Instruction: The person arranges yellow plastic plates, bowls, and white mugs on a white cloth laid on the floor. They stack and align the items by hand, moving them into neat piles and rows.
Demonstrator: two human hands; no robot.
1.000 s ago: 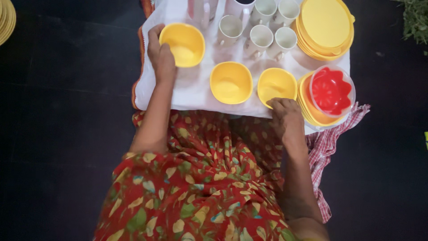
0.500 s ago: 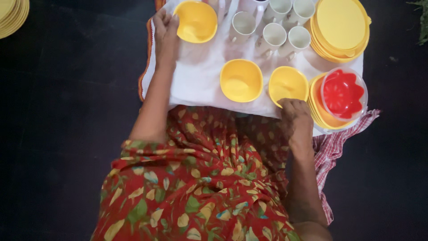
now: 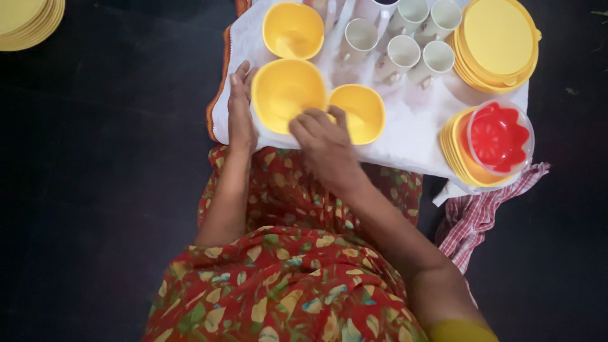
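Head view: white cloth (image 3: pixel 405 120) spread under both hands; stacked yellow plates (image 3: pixel 500 38) well right of the fingers. Big yellow bowl (image 3: pixel 285 88) sits between the hands, left hand (image 3: pixel 240 114) flat against its left side, right hand (image 3: pixel 326 145) fingers (image 3: pixel 310 123) curled on its near rim, another bowl (image 3: pixel 361 111) touching right.

Dark, near-black floor (image 3: pixel 107 190) all around, dim light. White cloth (image 3: pixel 411 120) w/ orange edge spread on it at top centre. Red-checked cloth (image 3: pixel 481 209) sticks out from under it, lower right. Stack of yellow plates (image 3: pixel 28 22) on floor, top left corner.
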